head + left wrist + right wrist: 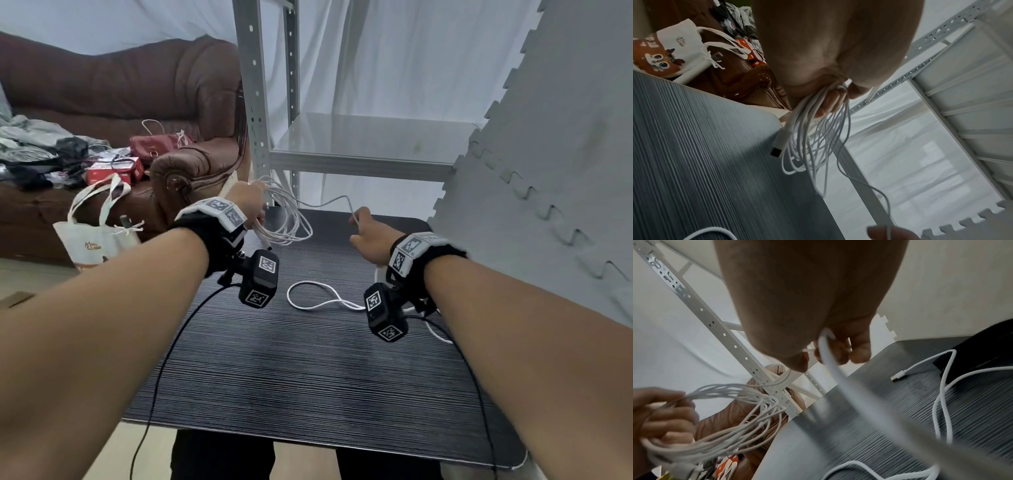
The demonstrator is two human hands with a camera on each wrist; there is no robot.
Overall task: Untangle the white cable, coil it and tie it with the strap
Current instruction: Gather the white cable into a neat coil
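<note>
Forearms are filling the foreground of the head view, both reaching out over the dark ribbed surface (308,377). Starting at the left, a brown sofa (120,85) and a white tote bag (99,233) are sitting beyond the surface's edge. Next, the left hand (248,202) is holding its grip closed around a bundle of loops of the white cable (291,222), the coils hanging down from the fingers (828,104) above the far left corner of the surface, with one plug (781,142) dangling beside them. Moving rightward, a single strand is running from that bundle across to the right hand (368,236), whose grip is pinching the cable between thumb and fingers (840,352). Below and right of it, the uncoiled remainder is lying in loose curves on the surface, ending in the other plug (898,376) near the far right.

Judging by this, coiling is well under way: many loops are already gathered, while a fair tail is waiting to be wound in. No strap is showing clearly anywhere, so tying looks entirely undone.
</note>
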